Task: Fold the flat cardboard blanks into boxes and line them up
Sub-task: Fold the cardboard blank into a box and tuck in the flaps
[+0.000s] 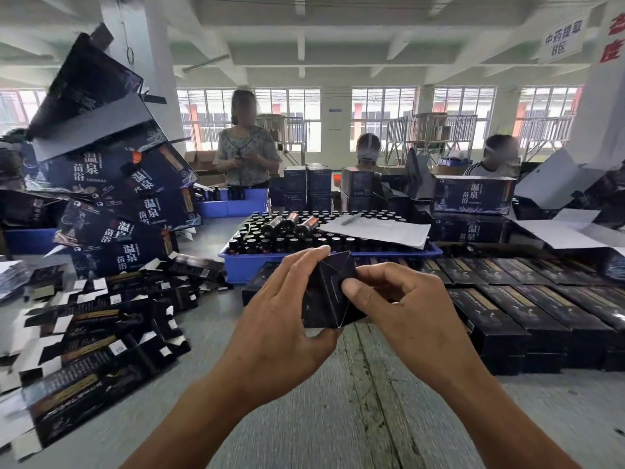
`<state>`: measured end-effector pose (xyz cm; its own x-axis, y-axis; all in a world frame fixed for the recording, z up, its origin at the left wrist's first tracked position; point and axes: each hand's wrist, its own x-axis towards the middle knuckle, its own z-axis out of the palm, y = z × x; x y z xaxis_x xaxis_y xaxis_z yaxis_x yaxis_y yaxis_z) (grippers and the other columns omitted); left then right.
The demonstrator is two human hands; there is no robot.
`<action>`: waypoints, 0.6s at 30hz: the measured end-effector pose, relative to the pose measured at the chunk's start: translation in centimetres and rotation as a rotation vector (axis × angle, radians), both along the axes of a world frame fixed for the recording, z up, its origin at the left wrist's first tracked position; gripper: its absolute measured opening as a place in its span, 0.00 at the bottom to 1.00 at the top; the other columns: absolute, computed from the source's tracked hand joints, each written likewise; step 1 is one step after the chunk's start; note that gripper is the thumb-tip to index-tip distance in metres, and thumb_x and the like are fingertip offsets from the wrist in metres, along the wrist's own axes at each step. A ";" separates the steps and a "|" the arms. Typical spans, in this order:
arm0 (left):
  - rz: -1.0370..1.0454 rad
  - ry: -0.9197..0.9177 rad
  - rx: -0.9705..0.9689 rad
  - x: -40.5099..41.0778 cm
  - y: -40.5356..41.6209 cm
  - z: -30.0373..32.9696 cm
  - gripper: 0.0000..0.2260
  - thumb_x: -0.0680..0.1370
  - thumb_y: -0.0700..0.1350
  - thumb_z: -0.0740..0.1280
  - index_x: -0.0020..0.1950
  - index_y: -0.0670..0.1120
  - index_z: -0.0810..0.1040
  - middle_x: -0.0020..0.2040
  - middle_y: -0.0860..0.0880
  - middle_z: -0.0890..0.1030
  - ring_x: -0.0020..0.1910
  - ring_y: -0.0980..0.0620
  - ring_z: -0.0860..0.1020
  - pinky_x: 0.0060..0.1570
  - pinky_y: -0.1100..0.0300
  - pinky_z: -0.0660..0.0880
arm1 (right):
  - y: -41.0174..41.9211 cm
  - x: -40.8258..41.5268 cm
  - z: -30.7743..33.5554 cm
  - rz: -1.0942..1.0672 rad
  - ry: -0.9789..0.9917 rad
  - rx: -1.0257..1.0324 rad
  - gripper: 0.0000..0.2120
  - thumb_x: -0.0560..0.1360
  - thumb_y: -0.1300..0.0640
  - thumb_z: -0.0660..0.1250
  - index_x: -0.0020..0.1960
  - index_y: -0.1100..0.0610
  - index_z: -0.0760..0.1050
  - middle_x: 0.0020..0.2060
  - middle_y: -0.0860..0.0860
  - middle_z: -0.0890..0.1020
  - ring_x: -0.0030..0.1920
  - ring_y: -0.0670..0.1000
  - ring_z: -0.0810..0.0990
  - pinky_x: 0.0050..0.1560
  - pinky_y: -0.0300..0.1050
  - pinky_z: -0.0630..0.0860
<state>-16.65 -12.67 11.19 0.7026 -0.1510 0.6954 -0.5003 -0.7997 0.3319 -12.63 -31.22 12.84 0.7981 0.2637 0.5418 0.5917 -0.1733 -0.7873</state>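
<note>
Holding box [329,292]: left hand [277,316], right hand [402,299] both clamped on it | blue tray [257,262] packed with bottles [270,238]

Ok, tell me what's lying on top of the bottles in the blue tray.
A white paper sheet with a pen covers the blue tray's right part; a few bottles lie sideways. Bottles beneath the sheet are hidden.

Both forearms reaching forward and converging above the grey table [355,401]. Left hand [280,313] raised over it, palm turned inward, fingers extended upward and wrapped round a small dark box [333,289], thumb below. Right hand [399,299] opposite, fingers curled, thumb pressing the box's end flap.
</note>
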 end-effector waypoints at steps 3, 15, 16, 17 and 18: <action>-0.007 0.006 -0.027 0.0 -0.3 -0.1 0.37 0.70 0.53 0.73 0.73 0.66 0.56 0.68 0.73 0.61 0.66 0.66 0.69 0.58 0.80 0.64 | 0.1 -0.3 0.0 -0.050 -0.037 -0.008 0.06 0.75 0.49 0.72 0.52 0.45 0.84 0.43 0.38 0.85 0.46 0.40 0.84 0.45 0.36 0.80; 0.007 0.004 0.009 -0.1 -0.5 0.0 0.37 0.71 0.53 0.76 0.73 0.64 0.58 0.68 0.72 0.62 0.66 0.68 0.68 0.58 0.80 0.64 | 0.5 -1.0 0.0 -0.208 -0.158 -0.081 0.02 0.75 0.50 0.72 0.48 0.44 0.82 0.41 0.37 0.83 0.46 0.38 0.81 0.45 0.31 0.77; 0.005 -0.001 0.005 -0.2 -0.5 0.0 0.37 0.71 0.53 0.76 0.73 0.64 0.58 0.68 0.71 0.62 0.66 0.67 0.68 0.57 0.79 0.65 | 0.4 -0.9 0.1 -0.196 -0.146 -0.075 0.03 0.75 0.49 0.72 0.49 0.44 0.82 0.41 0.37 0.83 0.46 0.38 0.82 0.45 0.32 0.77; 0.002 -0.005 -0.003 -0.1 -0.4 0.1 0.37 0.71 0.54 0.76 0.73 0.64 0.58 0.68 0.71 0.63 0.66 0.65 0.69 0.57 0.78 0.66 | 0.3 -0.8 0.2 -0.168 -0.118 -0.067 0.04 0.75 0.49 0.72 0.49 0.44 0.82 0.41 0.38 0.84 0.46 0.38 0.82 0.45 0.33 0.78; -0.001 -0.008 -0.014 -0.1 -0.4 0.1 0.37 0.70 0.55 0.75 0.73 0.64 0.58 0.68 0.70 0.63 0.66 0.64 0.70 0.57 0.76 0.67 | 0.1 -0.7 0.3 -0.129 -0.080 -0.058 0.05 0.75 0.48 0.72 0.50 0.44 0.83 0.42 0.38 0.84 0.46 0.39 0.83 0.45 0.34 0.79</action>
